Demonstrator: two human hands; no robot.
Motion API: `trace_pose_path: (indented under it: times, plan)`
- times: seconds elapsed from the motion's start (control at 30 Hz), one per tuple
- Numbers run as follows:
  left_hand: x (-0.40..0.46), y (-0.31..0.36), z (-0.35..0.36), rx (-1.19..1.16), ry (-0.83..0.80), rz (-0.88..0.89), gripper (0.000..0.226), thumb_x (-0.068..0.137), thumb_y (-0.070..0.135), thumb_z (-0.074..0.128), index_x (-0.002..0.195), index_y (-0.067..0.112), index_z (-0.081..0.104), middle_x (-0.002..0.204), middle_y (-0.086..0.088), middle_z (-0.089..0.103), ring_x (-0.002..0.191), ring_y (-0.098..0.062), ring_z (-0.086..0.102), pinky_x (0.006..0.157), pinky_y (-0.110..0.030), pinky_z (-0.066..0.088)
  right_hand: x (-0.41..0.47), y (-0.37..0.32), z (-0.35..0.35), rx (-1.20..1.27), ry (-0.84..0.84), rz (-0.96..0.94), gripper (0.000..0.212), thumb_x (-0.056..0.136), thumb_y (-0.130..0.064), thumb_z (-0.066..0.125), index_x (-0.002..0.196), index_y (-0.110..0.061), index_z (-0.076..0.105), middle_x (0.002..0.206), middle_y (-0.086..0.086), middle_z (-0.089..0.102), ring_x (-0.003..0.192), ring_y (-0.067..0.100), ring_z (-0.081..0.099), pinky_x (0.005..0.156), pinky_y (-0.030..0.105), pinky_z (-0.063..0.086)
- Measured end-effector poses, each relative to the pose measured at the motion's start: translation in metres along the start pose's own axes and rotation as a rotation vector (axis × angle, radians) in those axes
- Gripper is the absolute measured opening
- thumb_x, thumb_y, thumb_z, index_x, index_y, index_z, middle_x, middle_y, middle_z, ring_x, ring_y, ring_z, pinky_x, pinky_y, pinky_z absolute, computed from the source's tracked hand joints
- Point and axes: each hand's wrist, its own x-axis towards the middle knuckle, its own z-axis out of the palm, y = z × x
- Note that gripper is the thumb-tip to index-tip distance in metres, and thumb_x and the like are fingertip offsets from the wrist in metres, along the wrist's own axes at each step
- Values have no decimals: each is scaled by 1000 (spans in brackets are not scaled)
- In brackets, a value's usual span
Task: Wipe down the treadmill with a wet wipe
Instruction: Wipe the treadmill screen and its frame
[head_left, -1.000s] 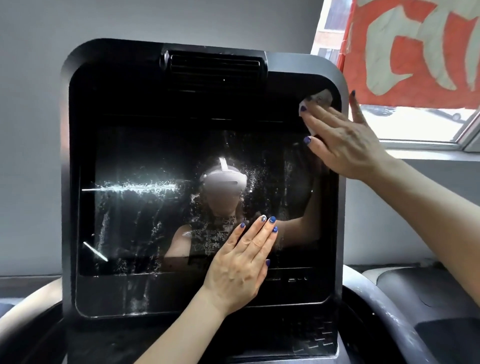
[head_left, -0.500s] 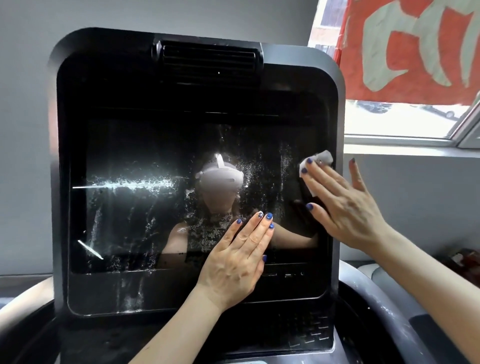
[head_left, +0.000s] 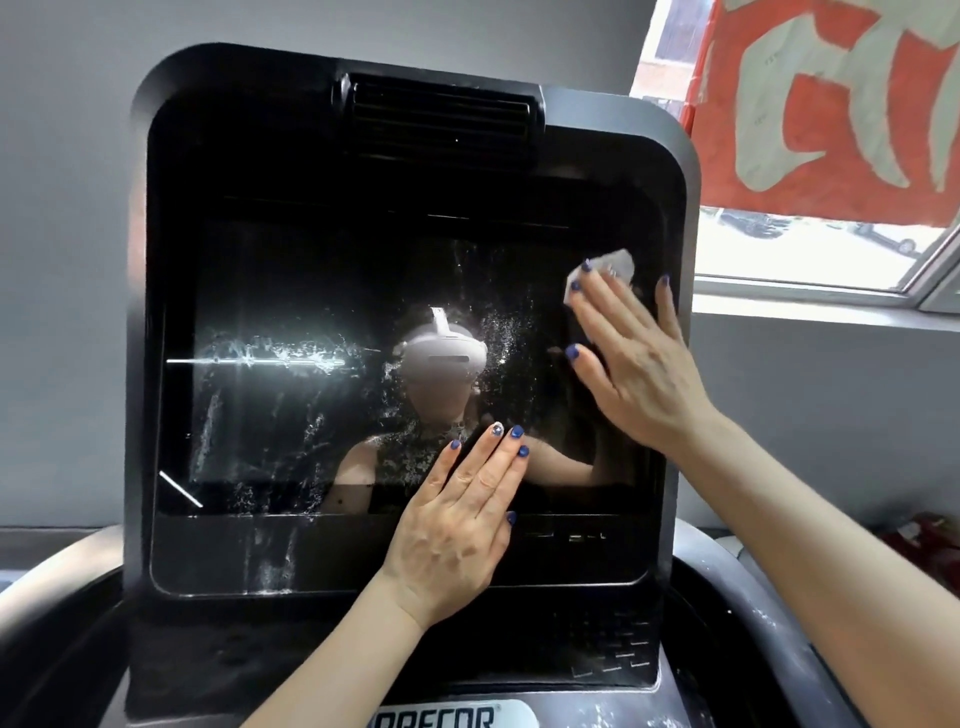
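Observation:
The treadmill's black console screen (head_left: 291, 291) fills the middle of the view, glossy and streaked with wet marks on its left and centre. My right hand (head_left: 631, 358) presses a small white wet wipe (head_left: 618, 262) flat against the screen's right side with straight fingers; only the wipe's top edge shows above my fingertips. My left hand (head_left: 460, 525) rests flat on the lower centre of the screen, fingers straight and together, holding nothing.
A vent grille (head_left: 439, 122) sits at the console's top. Grey curved handrails (head_left: 779, 639) flank the console below. A window with a red and white banner (head_left: 831, 104) is at the upper right. A grey wall lies behind.
My right hand slid the wipe down the screen's right side from the top corner to about mid-height. My left hand stayed pressed on the lower screen.

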Motion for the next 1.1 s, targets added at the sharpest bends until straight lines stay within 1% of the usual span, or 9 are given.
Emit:
trace_pose_path:
  times: [0.13,0.23,0.3,0.43,0.5,0.7,0.83,0.93,1.1]
  plan:
    - [-7,-8,3,38,-10,-18,56,99,23,45,152,4,40,162,-12,32,152,-27,26,124,-48,20,-37,-9,9,-10,-58,-98,57,104,-39,37,156,-17,36,166,-1,23,154,16,18,123,60,7]
    - [-9,-8,5,74,-22,0,57,101,25,43,153,5,38,164,-11,29,153,-26,24,125,-47,19,-22,-1,4,-78,-95,-126,57,103,-39,36,156,-20,34,166,-3,21,154,14,16,123,61,3]
    - [-9,-8,5,77,-17,-7,57,101,26,43,154,6,38,164,-11,28,153,-25,24,124,-47,20,6,1,-2,-72,-114,-75,59,102,-42,32,157,-23,31,167,-4,19,155,14,14,123,61,0]
    - [-10,-7,4,66,-21,-13,58,101,25,44,155,6,35,165,-10,26,154,-24,22,125,-46,18,51,-10,-5,-57,-143,55,66,101,-54,13,161,-26,13,169,-5,5,156,16,2,123,58,-7]
    - [-10,-7,3,62,-24,-11,58,102,26,43,155,6,34,166,-10,25,154,-24,21,126,-45,17,51,-18,-2,-45,-136,61,67,101,-56,12,161,-26,10,169,-5,2,156,17,0,123,57,-7]
    - [-11,-8,5,79,-29,-8,59,101,27,44,155,7,35,166,-9,25,154,-24,21,124,-46,19,-8,-29,13,-94,-173,-212,67,103,-49,31,161,-18,19,170,-1,8,156,18,4,122,63,6]
    - [-11,-8,5,70,-13,9,54,104,26,38,155,8,37,165,-10,27,154,-24,22,122,-46,24,-1,-13,4,-169,-208,-346,65,102,-48,33,161,-23,21,169,-5,11,155,16,12,123,61,-1]
    - [-15,-10,1,36,18,4,53,103,24,41,152,7,41,163,-10,31,153,-24,26,122,-46,25,37,-10,-5,-169,-184,-263,62,103,-48,27,160,-25,20,168,-6,11,155,16,14,121,64,-4]
    - [-37,-14,-2,49,14,-61,53,102,24,43,152,6,42,163,-10,32,152,-25,27,124,-47,20,63,-30,-1,-84,-140,-115,63,104,-52,21,161,-24,15,169,-6,4,156,14,1,122,61,-7]
